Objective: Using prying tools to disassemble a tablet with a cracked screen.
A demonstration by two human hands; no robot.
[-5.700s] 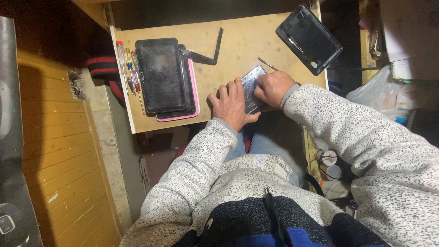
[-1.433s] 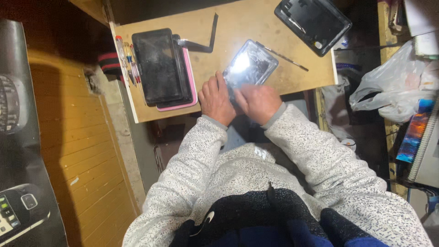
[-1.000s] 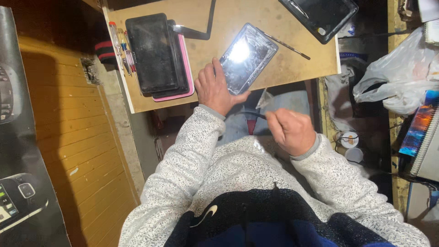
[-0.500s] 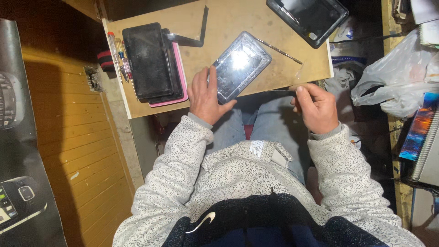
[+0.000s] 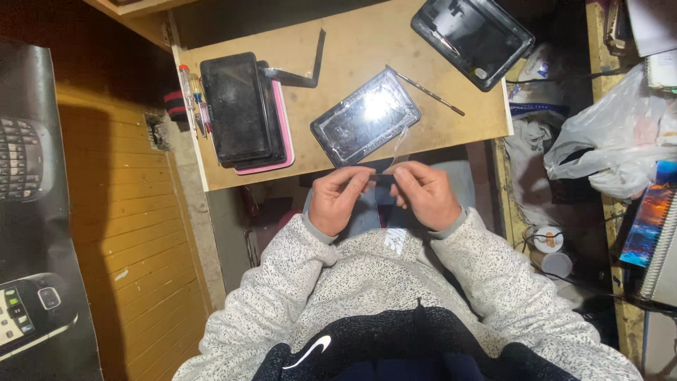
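Left hand and right hand together pinch a thin clear plastic film, held taut just off the surface's near edge beside the grey rectangular tablet.

We look down on our small wooden tabletop. On it lie a stack of dark tablets, a glossy tablet near the front edge, a thin metal tool, another tablet and screwdrivers.
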